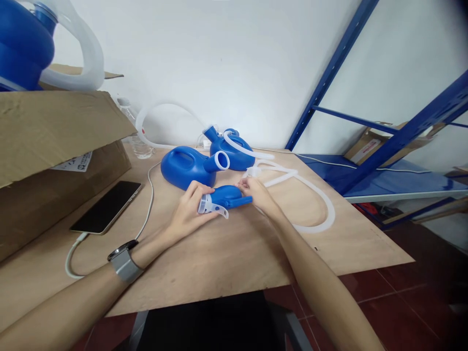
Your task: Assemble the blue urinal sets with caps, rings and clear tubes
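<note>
Gripping a small blue piece [224,195] at its clear-capped end with the left hand [188,209], around the middle of the wooden table [204,273].
Right hand [258,191] has its fingertips bunched at the piece's right end, but can't tell what, if anything, they're pinching. Pale tubing [331,212] loops off right; a plugged-in phone [107,207] lies left, beside a cardboard box [44,200] cut off by the left edge. Its white label [78,162] is half under the flap, so not readable. Farther back, a blue jug [186,168] slightly blocks another jug [236,162]. Far right, a shelf box [361,146] has a label too tiny to read.
</note>
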The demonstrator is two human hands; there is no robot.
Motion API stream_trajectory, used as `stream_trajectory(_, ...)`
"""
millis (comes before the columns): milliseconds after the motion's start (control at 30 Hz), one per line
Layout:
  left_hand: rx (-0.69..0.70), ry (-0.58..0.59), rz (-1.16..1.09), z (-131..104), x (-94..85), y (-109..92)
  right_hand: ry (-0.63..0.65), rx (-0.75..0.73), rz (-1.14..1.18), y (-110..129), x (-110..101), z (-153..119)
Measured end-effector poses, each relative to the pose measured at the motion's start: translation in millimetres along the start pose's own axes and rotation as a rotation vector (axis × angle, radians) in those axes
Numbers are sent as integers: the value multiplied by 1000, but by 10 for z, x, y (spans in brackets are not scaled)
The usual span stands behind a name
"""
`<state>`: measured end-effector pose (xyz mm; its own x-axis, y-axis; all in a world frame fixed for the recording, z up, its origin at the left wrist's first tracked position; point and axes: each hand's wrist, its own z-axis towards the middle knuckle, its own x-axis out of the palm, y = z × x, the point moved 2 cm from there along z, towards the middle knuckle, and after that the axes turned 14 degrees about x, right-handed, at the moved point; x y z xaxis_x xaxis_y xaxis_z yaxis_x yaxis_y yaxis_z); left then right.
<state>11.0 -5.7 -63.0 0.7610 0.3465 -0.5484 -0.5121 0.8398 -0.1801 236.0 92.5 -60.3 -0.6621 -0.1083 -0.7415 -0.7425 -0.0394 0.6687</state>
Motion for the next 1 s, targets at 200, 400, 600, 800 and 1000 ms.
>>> stream_trajectory(200, 227, 122, 122, -18, -11, -54, 126, 38, -52, -14, -18, 69)
stream_trajectory(400, 401, 203, 254, -32, -43, -65, 285, 23, -36, -19, -101, 100)
stream_trajectory(600, 436, 179, 330, -59, -57, -23, 194, -9, -34, 15, -78, 13)
stream_trajectory(800, 426, 171, 420, -52, -82, -47, -37, -39, -78, 87, -82, -159)
stream_trajectory(1000, 255, 187, 333, 1, -140, -23, -204, -114, -162, 216, -161, -319)
